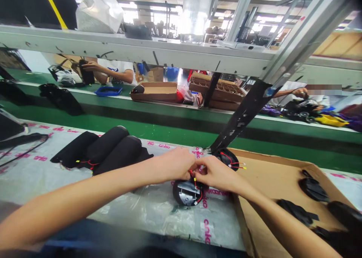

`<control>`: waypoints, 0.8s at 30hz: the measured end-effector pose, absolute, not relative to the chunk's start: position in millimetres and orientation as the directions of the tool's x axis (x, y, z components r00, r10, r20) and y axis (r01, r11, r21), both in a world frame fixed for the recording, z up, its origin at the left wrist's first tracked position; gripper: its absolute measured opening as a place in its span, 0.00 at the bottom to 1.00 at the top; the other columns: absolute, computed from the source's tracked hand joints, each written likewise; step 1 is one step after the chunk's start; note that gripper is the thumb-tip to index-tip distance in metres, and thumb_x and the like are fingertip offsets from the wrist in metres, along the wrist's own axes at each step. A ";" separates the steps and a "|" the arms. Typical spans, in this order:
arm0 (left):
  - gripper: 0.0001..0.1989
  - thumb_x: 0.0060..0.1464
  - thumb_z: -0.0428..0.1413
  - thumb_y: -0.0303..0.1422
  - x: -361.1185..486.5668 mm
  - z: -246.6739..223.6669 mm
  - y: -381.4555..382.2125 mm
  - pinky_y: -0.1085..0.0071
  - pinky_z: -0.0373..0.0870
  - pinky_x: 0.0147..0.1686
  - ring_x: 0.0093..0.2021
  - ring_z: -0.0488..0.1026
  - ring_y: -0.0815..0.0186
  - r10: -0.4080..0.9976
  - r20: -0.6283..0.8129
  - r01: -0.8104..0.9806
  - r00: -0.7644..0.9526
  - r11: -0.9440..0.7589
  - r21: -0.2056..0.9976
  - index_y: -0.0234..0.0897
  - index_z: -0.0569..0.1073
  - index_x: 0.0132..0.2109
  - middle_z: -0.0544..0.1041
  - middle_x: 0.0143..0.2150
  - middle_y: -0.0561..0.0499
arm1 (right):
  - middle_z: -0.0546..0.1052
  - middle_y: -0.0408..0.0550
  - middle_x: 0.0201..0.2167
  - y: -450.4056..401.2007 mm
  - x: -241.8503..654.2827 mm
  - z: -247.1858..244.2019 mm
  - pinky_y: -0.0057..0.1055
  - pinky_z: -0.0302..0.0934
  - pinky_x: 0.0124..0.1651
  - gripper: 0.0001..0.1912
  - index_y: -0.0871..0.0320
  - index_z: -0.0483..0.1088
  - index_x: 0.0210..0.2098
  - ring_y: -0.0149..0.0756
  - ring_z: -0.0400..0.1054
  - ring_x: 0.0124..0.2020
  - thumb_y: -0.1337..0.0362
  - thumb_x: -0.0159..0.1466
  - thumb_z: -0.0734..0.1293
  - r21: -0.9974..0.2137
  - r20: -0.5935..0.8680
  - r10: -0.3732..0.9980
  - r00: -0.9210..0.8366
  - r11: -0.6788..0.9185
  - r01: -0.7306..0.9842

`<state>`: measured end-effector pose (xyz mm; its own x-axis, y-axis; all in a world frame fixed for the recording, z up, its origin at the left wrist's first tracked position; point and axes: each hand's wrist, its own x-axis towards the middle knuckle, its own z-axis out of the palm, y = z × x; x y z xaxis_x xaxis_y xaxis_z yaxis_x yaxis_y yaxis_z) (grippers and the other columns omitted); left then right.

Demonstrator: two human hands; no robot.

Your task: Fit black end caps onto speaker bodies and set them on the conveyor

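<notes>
Wires point(192, 174) rise from a black round casing point(178, 192). Left hand point(172, 163) and right hand point(212, 173) pinch them, pressed close together.

Bright factory light, blown-out glare at the far windows point(189, 24) (nearly white), bowed wide-angle edges.

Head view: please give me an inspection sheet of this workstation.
surface: plastic sheet with pink print, over the bench.
job's things: round black housing with metal bracket, under the hands; second housing beyond.
clutter: black padded rolls at left; cardboard tray holding black pieces at right.
hands: left hand and right hand, both at the wires.
cables: red and yellow wires at the housing.
surroundings: green conveyor; co-worker's arm beyond; blue tray.
</notes>
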<state>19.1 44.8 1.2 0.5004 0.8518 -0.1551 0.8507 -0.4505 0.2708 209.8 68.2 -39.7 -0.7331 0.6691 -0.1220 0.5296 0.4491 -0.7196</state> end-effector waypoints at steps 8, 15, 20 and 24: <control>0.07 0.59 0.61 0.24 12.6 3.2 30.1 0.60 0.78 0.42 0.40 0.86 0.45 0.856 -0.140 0.847 0.498 -0.444 0.293 0.34 0.85 0.38 0.86 0.35 0.39 | 0.69 0.34 0.21 81.7 200.4 -30.3 0.27 0.51 0.29 0.07 0.58 0.73 0.28 0.28 0.59 0.24 0.76 0.55 0.69 -0.684 -0.180 0.579 -0.795 0.507 0.524; 0.18 0.75 0.53 0.42 -17.7 -21.7 -13.7 0.56 0.80 0.55 0.56 0.85 0.48 0.914 -0.084 0.780 0.397 -0.287 0.556 0.43 0.80 0.63 0.87 0.55 0.43 | 0.85 0.48 0.38 48.2 228.5 -34.3 0.33 0.70 0.40 0.12 0.56 0.81 0.47 0.40 0.78 0.36 0.60 0.74 0.66 -0.718 -0.119 0.735 -0.667 0.400 0.569; 0.61 0.48 0.77 0.46 -35.8 -91.7 -35.6 0.45 0.63 0.75 0.77 0.63 0.43 0.895 0.065 0.409 0.442 -0.265 0.873 0.51 0.53 0.81 0.61 0.80 0.41 | 0.75 0.53 0.70 -24.6 278.2 -75.0 0.55 0.70 0.68 0.30 0.43 0.65 0.73 0.54 0.75 0.66 0.50 0.75 0.68 -0.864 -0.115 0.888 -0.445 0.132 0.485; 0.57 0.44 0.79 0.48 -15.1 -140.4 -22.2 0.44 0.65 0.74 0.73 0.69 0.40 0.898 0.200 0.170 0.393 -0.285 0.943 0.45 0.63 0.76 0.71 0.74 0.37 | 0.55 0.50 0.82 -60.1 267.2 -128.7 0.65 0.44 0.81 0.47 0.40 0.49 0.81 0.56 0.50 0.81 0.57 0.70 0.74 -0.940 -0.037 0.911 -0.411 0.108 0.324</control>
